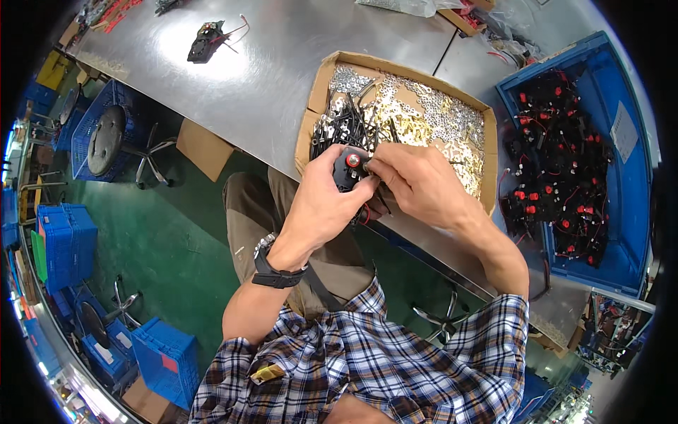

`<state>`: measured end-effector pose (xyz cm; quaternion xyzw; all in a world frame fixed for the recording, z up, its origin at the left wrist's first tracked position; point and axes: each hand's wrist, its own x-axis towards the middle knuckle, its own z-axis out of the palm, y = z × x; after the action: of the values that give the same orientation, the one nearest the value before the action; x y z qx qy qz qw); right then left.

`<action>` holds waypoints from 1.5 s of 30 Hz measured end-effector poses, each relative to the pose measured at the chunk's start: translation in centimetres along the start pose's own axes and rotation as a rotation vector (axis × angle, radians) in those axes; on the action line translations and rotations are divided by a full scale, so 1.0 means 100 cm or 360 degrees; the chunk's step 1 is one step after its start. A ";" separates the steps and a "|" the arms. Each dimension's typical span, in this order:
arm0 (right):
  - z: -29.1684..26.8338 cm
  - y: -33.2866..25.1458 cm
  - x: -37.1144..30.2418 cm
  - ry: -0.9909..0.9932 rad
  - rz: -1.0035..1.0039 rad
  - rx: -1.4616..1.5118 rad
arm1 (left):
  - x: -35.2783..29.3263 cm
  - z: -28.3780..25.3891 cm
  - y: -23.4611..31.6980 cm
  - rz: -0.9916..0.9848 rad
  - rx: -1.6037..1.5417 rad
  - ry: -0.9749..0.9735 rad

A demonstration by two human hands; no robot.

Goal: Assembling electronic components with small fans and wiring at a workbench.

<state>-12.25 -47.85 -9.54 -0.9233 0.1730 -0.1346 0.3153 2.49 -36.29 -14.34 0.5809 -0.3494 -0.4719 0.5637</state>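
My left hand grips a small black part with a red button, held over the near edge of a cardboard tray. My right hand pinches at the part's top beside the red button; what its fingertips hold is too small to tell. A red wire hangs below the part. The tray holds black screws on the left and silver and gold metal washers and tabs across the rest. A black watch is on my left wrist.
A blue crate at the right holds several black parts with red buttons and wires. Another black part with wires lies far left on the metal table. Stools and blue crates stand on the green floor.
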 end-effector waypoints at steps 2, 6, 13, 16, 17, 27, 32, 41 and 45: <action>0.003 -0.004 -0.003 0.0155 -0.0117 -0.0265 | -0.001 0.001 0.000 -0.0032 -0.0067 -0.0016; -0.003 -0.007 -0.010 0.0061 -0.0438 -0.0648 | -0.002 0.003 0.013 -0.0040 -0.0018 -0.0038; -0.004 -0.006 -0.008 0.0003 -0.0600 -0.0848 | -0.003 0.000 0.013 -0.0003 0.0081 -0.0051; -0.006 -0.006 -0.008 -0.0092 -0.0443 -0.1037 | -0.004 0.004 0.020 -0.0072 -0.0077 -0.0134; -0.004 -0.003 -0.004 -0.0063 -0.0463 -0.1003 | -0.004 0.003 0.019 -0.0055 -0.0074 -0.0129; -0.017 0.010 -0.014 -0.0033 -0.0456 -0.0846 | -0.002 -0.004 0.010 -0.0074 0.0072 -0.0111; -0.010 0.001 -0.016 0.0163 -0.0442 -0.0456 | -0.002 0.003 0.013 -0.0019 0.0092 -0.0054; -0.027 0.016 -0.027 0.0040 -0.0406 -0.0438 | -0.010 0.006 0.017 -0.0137 -0.0144 -0.0084; -0.058 0.079 -0.022 -0.0044 0.0316 -0.0809 | -0.011 0.009 0.019 -0.0195 -0.0199 -0.0106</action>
<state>-18.18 -55.92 -10.43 -0.9531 0.2867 -0.0427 0.0874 1.57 -35.81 -12.22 0.5490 -0.3014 -0.5455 0.5570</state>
